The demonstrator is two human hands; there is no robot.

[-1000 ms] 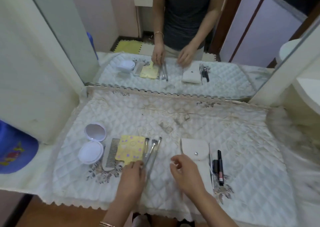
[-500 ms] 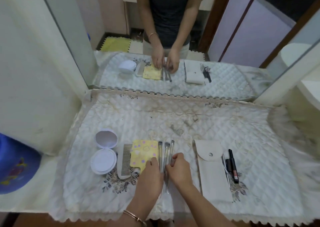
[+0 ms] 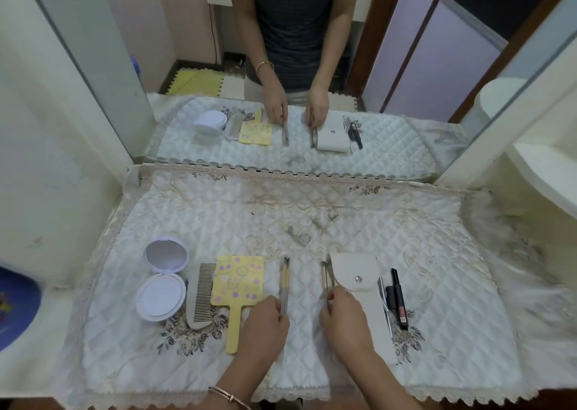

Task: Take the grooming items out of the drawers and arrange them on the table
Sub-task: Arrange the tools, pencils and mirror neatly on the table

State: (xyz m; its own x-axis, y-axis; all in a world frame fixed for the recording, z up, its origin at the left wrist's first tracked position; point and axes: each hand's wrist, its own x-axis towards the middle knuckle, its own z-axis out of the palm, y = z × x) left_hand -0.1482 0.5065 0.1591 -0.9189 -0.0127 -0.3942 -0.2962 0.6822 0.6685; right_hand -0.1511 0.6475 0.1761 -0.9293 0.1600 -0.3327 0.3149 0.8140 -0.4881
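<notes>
Grooming items [image 3: 239,272] lay in one row across the quilted table cloth [image 3: 281,216], running from 9 o'clock to 3 o'clock. At the 9 o'clock end sat an open compact [image 3: 162,281], with a comb [image 3: 201,294] just beside it. A yellow hand mirror [image 3: 237,288] lay close against the comb's far edge. Next came two pairs of slim brushes, then a white snap pouch [image 3: 356,278]. At the 3 o'clock end were a few black sticks [image 3: 398,297] with a thin metal tool beside them, too small to name.

Both hands sat toward 6 o'clock. The left hand [image 3: 265,322] had its fingers curled round the handles of the left brush pair [image 3: 284,277], which stood apart from the hand mirror. The right hand [image 3: 345,319] pinched the handles of the right brush pair [image 3: 324,277], just beside the pouch's edge. Bristle ends pointed to 12 o'clock, toward the wall mirror [image 3: 312,66]. Whether the brushes rested on the cloth or were lifted off it could not be told.

By my reading the task was nearly done. Everything in sight was already out and lined up, and only the two brush pairs were left to be let go in their places. No drawer was in view, so whether anything was left inside could not be judged.
</notes>
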